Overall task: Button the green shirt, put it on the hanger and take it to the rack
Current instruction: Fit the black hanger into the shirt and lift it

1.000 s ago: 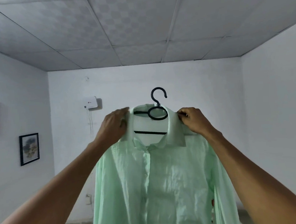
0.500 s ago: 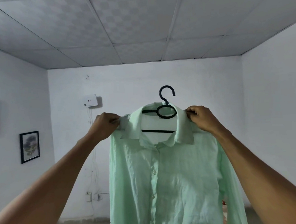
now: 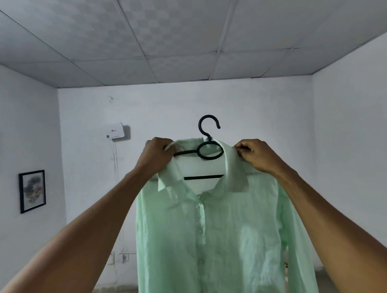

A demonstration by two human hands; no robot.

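Bare white room, no rack visible: green shirt (image 3: 219,236) buttoned on black hanger (image 3: 207,150); both hands' fingers (image 3: 168,148) pinch collar at ten and two o'clock; carrying remains.

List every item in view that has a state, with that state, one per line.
green shirt: buttoned, on the hanger, held up in the air
hanger: inside the shirt's collar, hook free
left hand: shut on the shirt's shoulder
right hand: pinching the collar

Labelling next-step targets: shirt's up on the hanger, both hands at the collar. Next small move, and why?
Probably move the left hand to the black plastic hanger hook: the pale green button-up shirt hangs buttoned, the right hand pinches its collar, no rack in view.
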